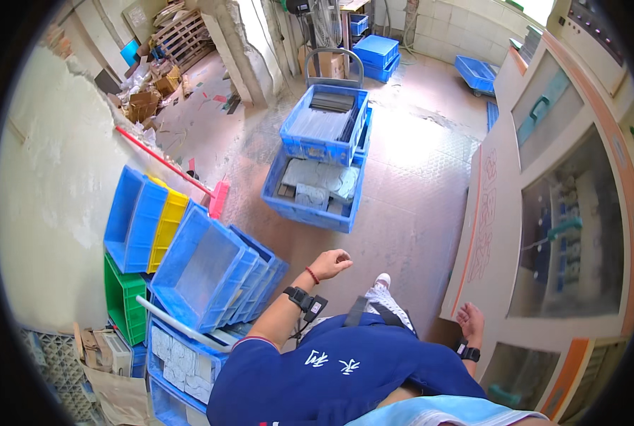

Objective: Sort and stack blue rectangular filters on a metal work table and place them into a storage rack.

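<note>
My left hand (331, 264) hangs over the floor with its fingers loosely bent and nothing in them. A red bracelet and a black wrist device sit on that arm. Ahead of it, apart from the hand, stands a lower blue crate (310, 216) with grey-white wrapped blocks inside. On top rests another blue crate (315, 150) with dark flat strips and a pale sheet. My right hand (471, 321) is low at my right side, empty, fingers loosely curled and partly apart, near the large pale machine cabinet (498, 234).
Tilted empty blue crates (207, 266) lean at the left, beside a yellow crate (168, 224) and a green crate (124, 298). A red-handled broom (219, 197) leans there. Behind the stacked crates rises a trolley handle (334, 51). More blue crates (377, 51) stand farther back.
</note>
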